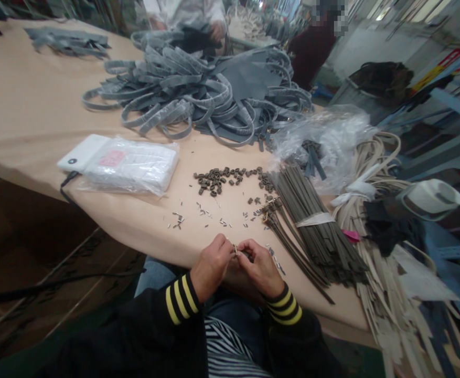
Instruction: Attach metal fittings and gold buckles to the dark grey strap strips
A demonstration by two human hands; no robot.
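At the table's near edge, my left hand and my right hand meet with their fingertips pinched together. Between them shows a small gold-coloured metal piece, too small to make out fully. A bit of dark strap shows under the curled fingers of my right hand; most of it is hidden. Beyond my hands lie scattered tiny metal pins and a pile of dark strap loops. To the right, dark straps with gold-coloured buckles lie beside a bundle of dark straps tied with a white band.
A heap of grey straps covers the table's far side. A plastic-wrapped white package lies at left. Clear plastic bags, pale straps and a white container are at right. Another person stands across the table.
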